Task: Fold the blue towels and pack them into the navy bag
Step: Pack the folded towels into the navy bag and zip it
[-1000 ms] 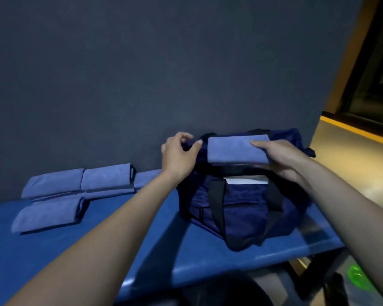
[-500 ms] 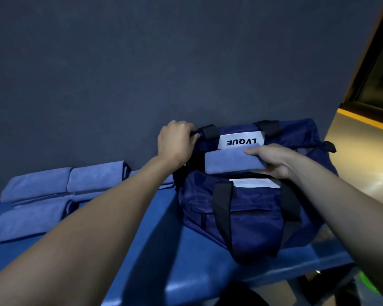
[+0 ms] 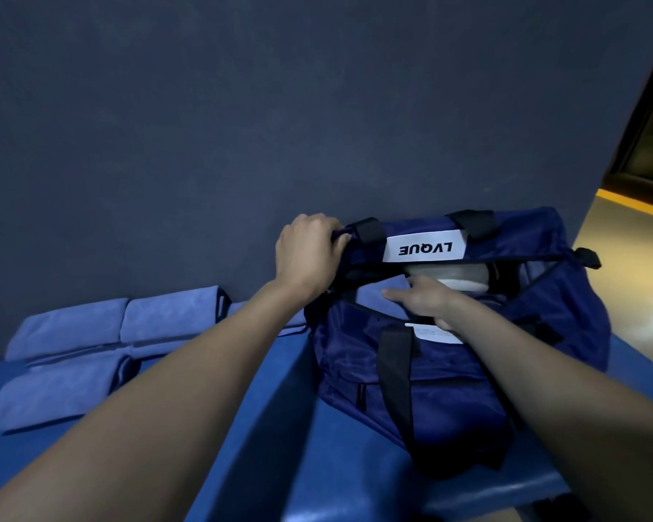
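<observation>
The left hand grips the navy bag rim open; the right hand pushes a folded blue towel inside. Best keep the mouth wide and slide the towel flat beside the pale bundle.

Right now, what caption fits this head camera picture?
Left hand holds navy bag open; right hand pushes folded blue towel inside.

Both forearms reach up toward frame centre; left hand curled in a grip, right hand fingers extended leftward.
</observation>
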